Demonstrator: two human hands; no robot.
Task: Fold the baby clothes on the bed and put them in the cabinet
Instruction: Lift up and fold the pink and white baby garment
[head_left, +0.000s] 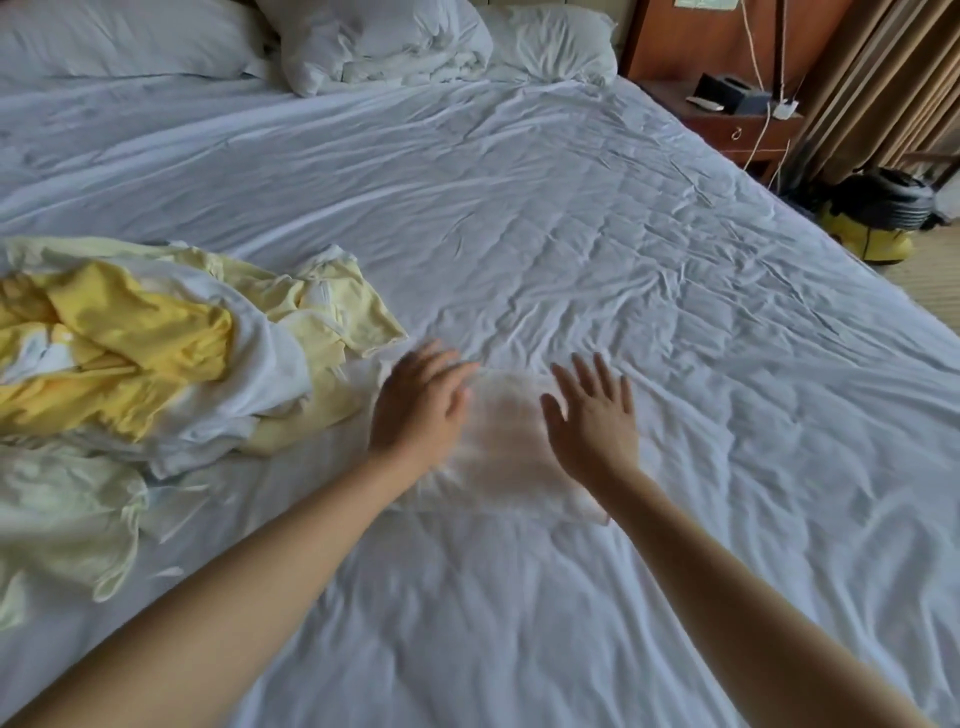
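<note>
Currently, both hands, left hand (415, 410) and right hand (592, 421), lie flat-fingered on one folded white garment (498, 452); unfolded pile (145, 353) at 9 o'clock remains.

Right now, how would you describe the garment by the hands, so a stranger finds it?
On the big white bed, look right of the crumpled yellow and white heap. The small white garment lies there between the left hand and the right hand. Unlike the heap, it is flat, white and alone.
</note>
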